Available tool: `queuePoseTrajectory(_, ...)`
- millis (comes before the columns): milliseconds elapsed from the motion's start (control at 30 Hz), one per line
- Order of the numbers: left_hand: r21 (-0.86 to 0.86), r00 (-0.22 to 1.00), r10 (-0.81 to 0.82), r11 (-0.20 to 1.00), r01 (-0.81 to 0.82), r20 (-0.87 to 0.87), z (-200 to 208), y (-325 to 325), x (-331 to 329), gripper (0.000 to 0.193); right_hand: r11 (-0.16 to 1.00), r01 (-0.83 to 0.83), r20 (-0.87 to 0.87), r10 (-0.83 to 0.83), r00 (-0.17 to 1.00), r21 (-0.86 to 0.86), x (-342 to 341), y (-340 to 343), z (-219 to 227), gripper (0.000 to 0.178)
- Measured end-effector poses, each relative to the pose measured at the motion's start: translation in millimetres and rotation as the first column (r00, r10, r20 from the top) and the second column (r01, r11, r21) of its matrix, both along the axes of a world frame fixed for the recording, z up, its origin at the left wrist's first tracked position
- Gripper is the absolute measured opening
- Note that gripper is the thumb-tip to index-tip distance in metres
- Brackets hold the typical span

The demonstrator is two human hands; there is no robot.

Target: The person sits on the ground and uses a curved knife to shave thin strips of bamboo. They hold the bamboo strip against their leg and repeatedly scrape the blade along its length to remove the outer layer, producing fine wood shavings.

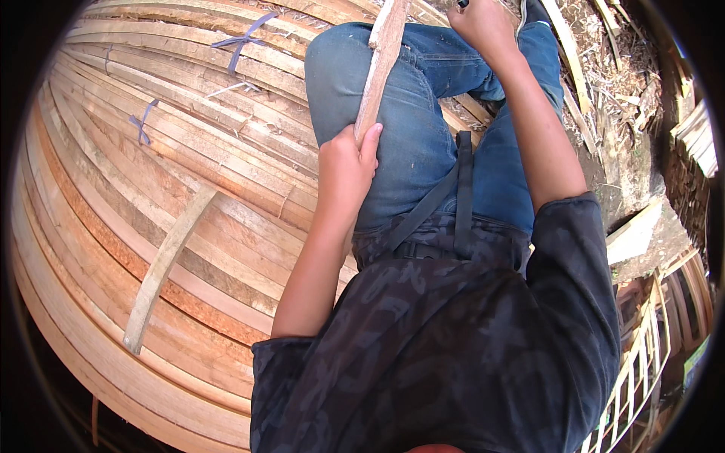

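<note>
My left hand (349, 167) is closed round the near end of a rough wooden strip (386, 57). The strip rises over my left thigh and runs out of the picture at the top, its pale bark-like edge facing left. At the top right, my right hand (487, 29) is in a fist around a dark handle (462, 4). Only a small black end of that handle shows; the rest of it lies beyond the upper edge.
Long sawn wooden slats (226, 249) lie in layers to my left, some tied with purple string (243, 42). A short loose slat (166, 268) lies across them. Wood shavings and scraps (630, 94) cover the ground at the right, near a slatted wooden frame (642, 362).
</note>
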State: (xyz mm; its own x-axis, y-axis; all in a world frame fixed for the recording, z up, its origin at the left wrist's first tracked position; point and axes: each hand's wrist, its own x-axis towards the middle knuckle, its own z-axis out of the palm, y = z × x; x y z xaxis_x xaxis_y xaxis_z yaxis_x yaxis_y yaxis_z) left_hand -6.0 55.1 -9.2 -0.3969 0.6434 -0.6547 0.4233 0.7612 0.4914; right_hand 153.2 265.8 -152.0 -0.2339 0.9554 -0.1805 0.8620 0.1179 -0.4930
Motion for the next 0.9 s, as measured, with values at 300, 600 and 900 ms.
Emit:
queuePoseTrajectory(300,0.007,1.0,-0.002,1.0,0.002,-0.024,1.2,-3.3,2.8,0.039,0.944,-0.299,0.166,0.276,0.947,0.136,-3.0,-8.7,31.4,0.028)
queuePoseTrajectory(600,0.032,0.979,-0.149,0.987,0.155,-0.142,-9.9,-4.1,-4.0,0.039,0.998,-0.02,0.395,-0.004,0.919,0.058,23.6,156.4,-22.7,0.024)
queuePoseTrajectory(900,-0.04,0.997,0.044,0.998,-0.041,0.066,-4.3,7.0,-11.6,0.042,0.997,-0.047,-0.179,0.058,0.982,0.062,24.4,24.1,8.0,0.026)
